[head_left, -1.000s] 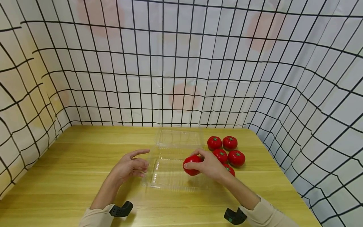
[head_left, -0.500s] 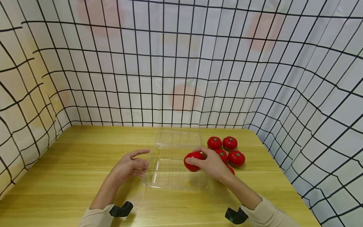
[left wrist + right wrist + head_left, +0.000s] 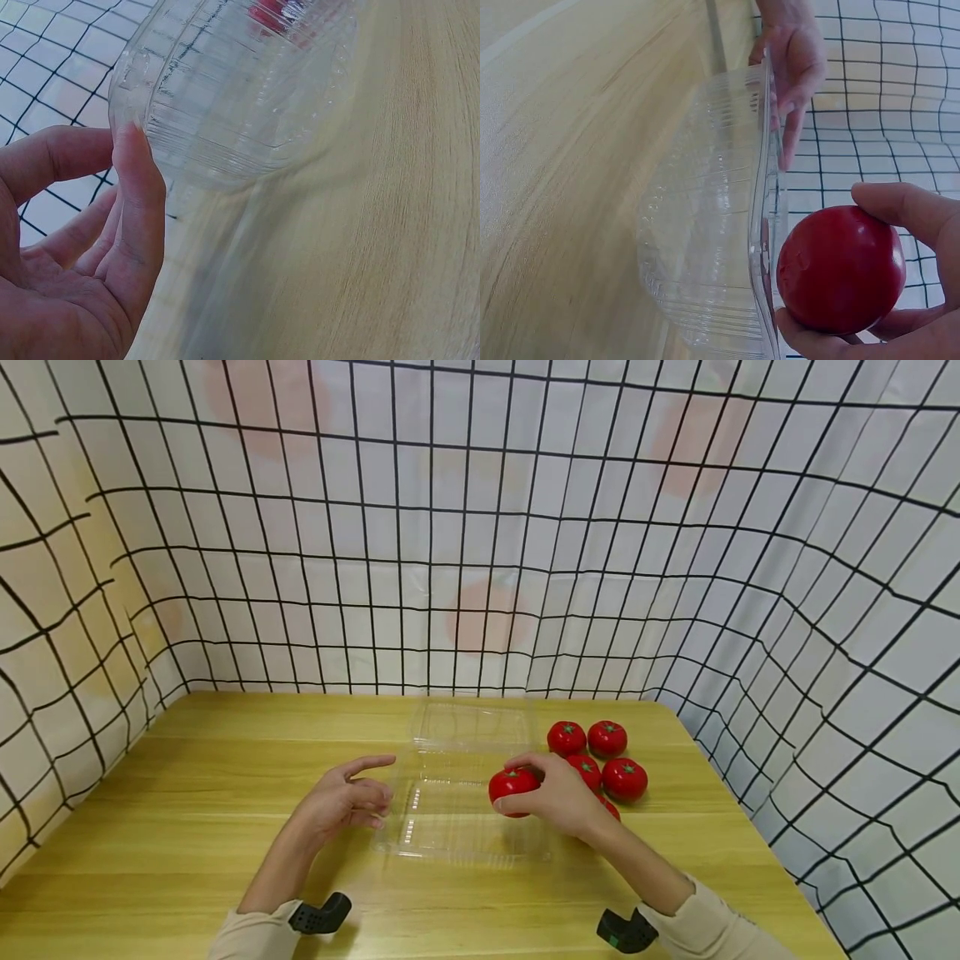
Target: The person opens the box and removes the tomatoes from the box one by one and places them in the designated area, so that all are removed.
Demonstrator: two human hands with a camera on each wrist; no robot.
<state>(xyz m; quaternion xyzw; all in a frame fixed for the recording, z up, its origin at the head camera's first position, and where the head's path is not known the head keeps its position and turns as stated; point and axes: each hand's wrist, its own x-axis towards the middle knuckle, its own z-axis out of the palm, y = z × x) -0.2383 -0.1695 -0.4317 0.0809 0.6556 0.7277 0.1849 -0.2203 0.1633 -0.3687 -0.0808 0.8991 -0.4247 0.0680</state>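
A red tomato (image 3: 513,789) is in my right hand (image 3: 557,789), held between thumb and fingertips above the right part of a clear plastic container (image 3: 442,852). In the right wrist view the tomato (image 3: 841,270) shows smooth and round, close over the container's rim (image 3: 759,247). At the container's left side my left hand (image 3: 341,802) pinches its edge, one finger stretched out over it. In the left wrist view, the fingertips of my left hand (image 3: 97,217) lie against the clear rim (image 3: 129,90).
To the right of the container, several more tomatoes (image 3: 625,779) sit grouped on the wooden table (image 3: 225,777). The clear lid (image 3: 472,725) is folded back behind the base. A white cloth wall with a black grid (image 3: 480,527) surrounds the table's back and sides.
The tomato in my right hand has risen slightly, then dipped a little, and turned so its green top shows. It has moved slightly right. My left hand has stayed put.
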